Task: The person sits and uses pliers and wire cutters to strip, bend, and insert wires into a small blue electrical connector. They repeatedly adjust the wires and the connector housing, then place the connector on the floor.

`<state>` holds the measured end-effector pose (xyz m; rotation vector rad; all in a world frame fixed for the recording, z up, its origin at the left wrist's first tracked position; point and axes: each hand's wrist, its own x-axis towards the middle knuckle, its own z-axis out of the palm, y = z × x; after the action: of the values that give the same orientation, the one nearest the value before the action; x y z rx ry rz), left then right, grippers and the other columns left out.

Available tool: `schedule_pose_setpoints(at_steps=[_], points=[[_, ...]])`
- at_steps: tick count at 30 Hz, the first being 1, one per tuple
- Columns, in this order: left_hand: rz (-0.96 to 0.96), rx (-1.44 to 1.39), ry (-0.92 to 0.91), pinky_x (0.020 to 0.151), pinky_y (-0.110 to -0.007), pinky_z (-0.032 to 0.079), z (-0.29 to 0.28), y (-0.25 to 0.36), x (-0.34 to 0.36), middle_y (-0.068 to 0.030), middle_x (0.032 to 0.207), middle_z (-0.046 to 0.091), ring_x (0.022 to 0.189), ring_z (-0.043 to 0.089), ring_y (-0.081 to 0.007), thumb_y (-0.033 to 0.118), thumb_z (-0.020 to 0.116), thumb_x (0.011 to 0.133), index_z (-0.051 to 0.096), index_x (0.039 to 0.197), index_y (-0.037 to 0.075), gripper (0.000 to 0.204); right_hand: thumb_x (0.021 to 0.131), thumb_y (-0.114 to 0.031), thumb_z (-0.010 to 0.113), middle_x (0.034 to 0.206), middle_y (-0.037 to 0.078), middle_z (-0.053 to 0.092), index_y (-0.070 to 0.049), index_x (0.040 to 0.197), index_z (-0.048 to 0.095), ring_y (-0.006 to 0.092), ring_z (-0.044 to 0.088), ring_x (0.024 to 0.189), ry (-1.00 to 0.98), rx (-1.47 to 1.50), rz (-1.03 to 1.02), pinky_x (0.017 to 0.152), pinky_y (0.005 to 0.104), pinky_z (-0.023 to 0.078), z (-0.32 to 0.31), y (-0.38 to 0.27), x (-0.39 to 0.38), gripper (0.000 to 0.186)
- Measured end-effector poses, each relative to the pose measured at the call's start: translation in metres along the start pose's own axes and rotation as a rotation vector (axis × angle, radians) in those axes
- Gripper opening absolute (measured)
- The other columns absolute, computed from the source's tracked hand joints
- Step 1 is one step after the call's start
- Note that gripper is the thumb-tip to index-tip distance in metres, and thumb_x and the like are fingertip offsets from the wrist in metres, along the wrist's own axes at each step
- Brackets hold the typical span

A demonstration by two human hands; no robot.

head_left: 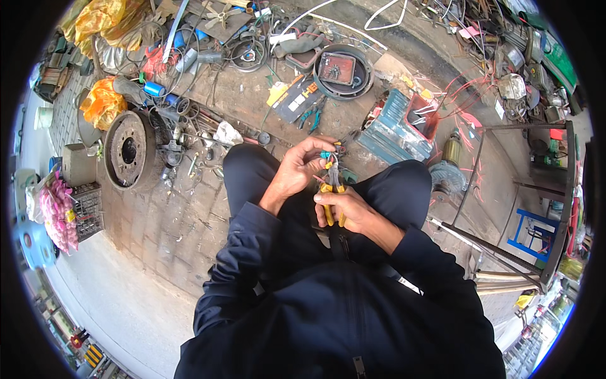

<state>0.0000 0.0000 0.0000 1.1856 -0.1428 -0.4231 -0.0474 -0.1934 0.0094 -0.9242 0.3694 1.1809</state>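
Note:
Between my knees, my right hand [344, 211] grips yellow-handled pliers [334, 189] with their jaws pointing away from me. My left hand [300, 167] pinches a small teal part [327, 155] right at the plier jaws, with some small dark and red bits beside it that are too small to make out. A dark tool tip [349, 137] shows just beyond my fingers. A teal tool housing [394, 139] with a red interior and red wires lies ahead on the right, and teal-handled pliers [310, 117] lie on the ground farther ahead.
A round dark pan [360, 66] holds a rusty tray. A wheel drum [115, 150], orange bags [100, 104] and scattered metal scrap lie at the left and back. A motor armature [452, 155] lies right of my knee, beside a metal frame [570, 189]. Pink bags [53, 208] sit far left.

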Motion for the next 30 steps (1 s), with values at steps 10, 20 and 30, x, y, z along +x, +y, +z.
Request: schedule_pose_setpoints(at_steps=[10,20,30], points=[[0.026,0.004,-0.034,0.097,-0.030,0.050,0.010,0.003,0.000,-0.0106,0.137,0.056,0.115,0.061,-0.0168,-0.011,0.059,0.094,0.063,0.117,0.000,0.025,0.104,-0.048,0.053,0.114,0.014,0.070,-0.001,0.126,0.062,0.0235,0.067,0.110,0.029,0.000,-0.027,0.094,0.0405,0.052,-0.002,-0.009,-0.025,0.053],[0.048,0.035,-0.045,0.098,-0.031,0.050,0.009,0.002,0.005,-0.0098,0.137,0.054,0.117,0.060,-0.0167,-0.010,0.060,0.094,0.062,0.117,0.000,0.025,0.105,-0.047,0.052,0.109,0.014,0.071,0.001,0.124,0.062,0.0223,0.069,0.100,-0.097,0.106,-0.010,0.088,0.0349,0.054,-0.007,-0.009,-0.018,0.052],[0.078,0.079,-0.043,0.104,-0.035,0.049,0.012,-0.001,0.006,-0.0115,0.134,0.055,0.124,0.060,-0.0229,-0.013,0.060,0.092,0.062,0.114,-0.001,0.026,0.092,-0.026,0.076,0.069,0.005,0.061,-0.005,0.087,0.060,0.0171,0.061,0.057,0.080,0.009,-0.105,0.054,0.0287,0.049,0.002,0.000,-0.006,0.026]])
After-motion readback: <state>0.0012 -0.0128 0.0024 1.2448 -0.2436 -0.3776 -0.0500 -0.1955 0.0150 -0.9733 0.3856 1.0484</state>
